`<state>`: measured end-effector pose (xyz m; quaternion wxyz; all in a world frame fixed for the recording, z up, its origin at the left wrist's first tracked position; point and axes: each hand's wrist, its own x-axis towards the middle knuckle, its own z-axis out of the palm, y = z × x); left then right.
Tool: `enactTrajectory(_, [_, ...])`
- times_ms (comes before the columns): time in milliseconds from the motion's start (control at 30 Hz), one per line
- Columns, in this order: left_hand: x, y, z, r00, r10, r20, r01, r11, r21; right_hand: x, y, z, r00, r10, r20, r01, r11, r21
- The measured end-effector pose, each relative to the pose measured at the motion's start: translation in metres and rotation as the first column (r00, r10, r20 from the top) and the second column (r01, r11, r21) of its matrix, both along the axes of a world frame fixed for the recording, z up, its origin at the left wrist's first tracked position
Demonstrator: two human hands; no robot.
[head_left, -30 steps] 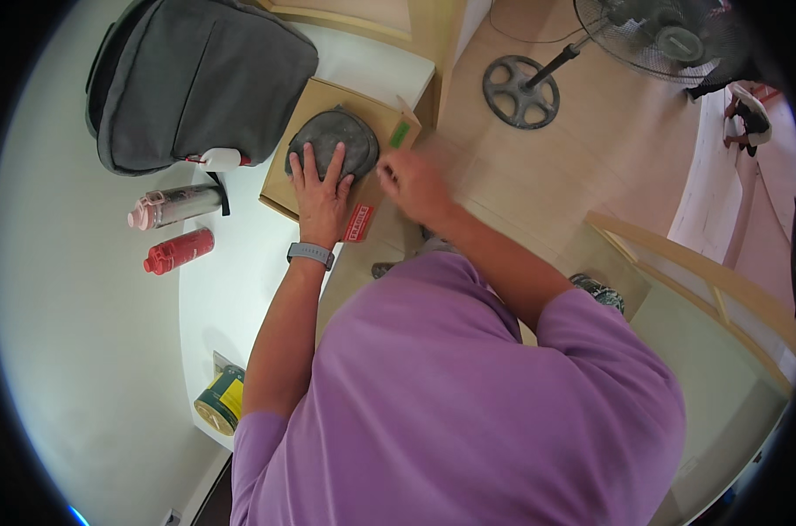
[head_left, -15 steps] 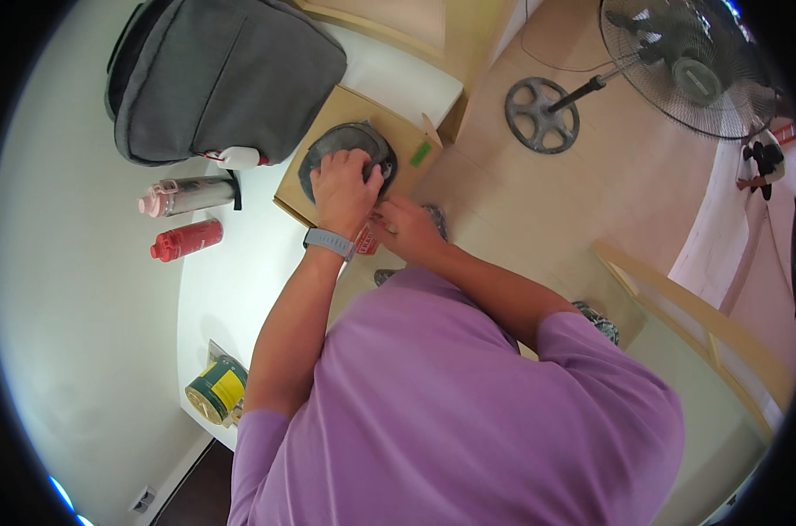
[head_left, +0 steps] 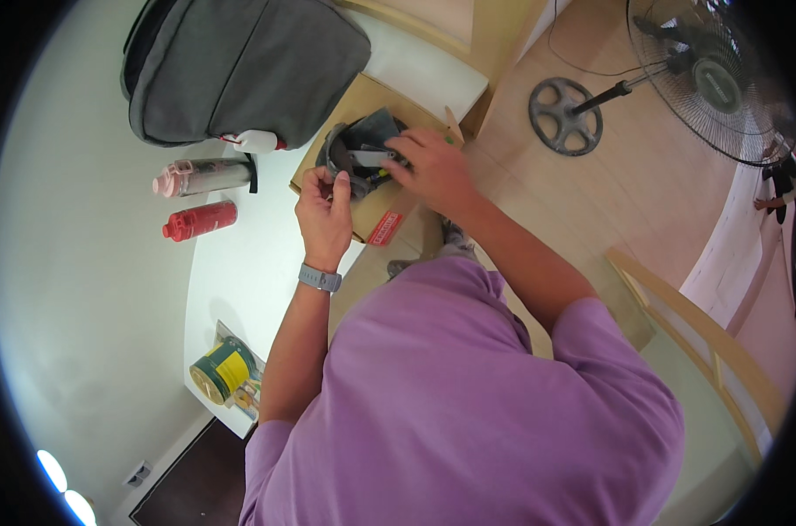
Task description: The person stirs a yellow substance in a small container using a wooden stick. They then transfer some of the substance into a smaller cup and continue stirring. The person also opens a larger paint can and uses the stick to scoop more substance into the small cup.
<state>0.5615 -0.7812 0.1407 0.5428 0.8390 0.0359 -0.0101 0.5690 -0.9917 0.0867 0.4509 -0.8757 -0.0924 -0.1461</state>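
Note:
A dark grey zip case point(head_left: 335, 153) lies opened on a brown cardboard box point(head_left: 382, 95). Inside it are a flat silver-grey piece point(head_left: 369, 159) and other dark items too small to make out. My left hand point(head_left: 324, 215), with a grey watch band point(head_left: 319, 278) at its wrist, pinches the near left edge of the case. Across the opening, my right hand point(head_left: 437, 171) reaches in from the right with bent fingers closed at the contents, by the end of the silver-grey piece. What its fingertips hold is hidden.
The box rests on a white table point(head_left: 231, 280). A grey backpack point(head_left: 249, 70), a pink-lidded bottle point(head_left: 203, 177), a red bottle point(head_left: 200, 221) and a green-yellow tin point(head_left: 224, 371) stand around it. A floor fan point(head_left: 566, 117) is at the far right; another person point(head_left: 779, 188) is beyond.
The case has gone from closed to open. My left hand has moved off its top to its near left edge. My right hand has gone from the near side up to the contents.

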Motion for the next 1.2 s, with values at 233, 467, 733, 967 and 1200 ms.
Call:
enactTrajectory(233, [-0.004, 0.004, -0.005, 0.998, 0.054, -0.024, -0.055, 0.998, -0.018, 0.034, 0.017, 0.007, 0.972, 0.212, -0.106, -0.235, 0.922, -0.309])
enactTrajectory(467, [-0.017, 0.016, -0.015, 0.988, 0.057, -0.142, -0.08, 0.983, -0.166, -0.014, -0.086, 0.031, 0.646, 0.57, -0.508, 0.099, 0.598, 0.796])
enactTrajectory(733, [-0.008, -0.002, -0.026, 0.993, -0.108, -0.052, 0.118, 0.962, 0.248, -0.026, -0.064, 0.066, 0.667, 0.74, -0.08, 0.19, -0.065, 0.98])
enactTrajectory(967, [-0.004, 0.0, -0.031, 0.974, -0.2, -0.103, 0.22, 0.944, 0.246, -0.036, -0.062, 0.084, 0.735, 0.678, -0.012, 0.15, -0.145, 0.978])
enactTrajectory(1200, [-0.006, 0.006, -0.029, 0.965, -0.241, -0.103, 0.257, 0.949, 0.185, -0.034, -0.054, 0.084, 0.769, 0.639, -0.013, 0.118, -0.122, 0.985])
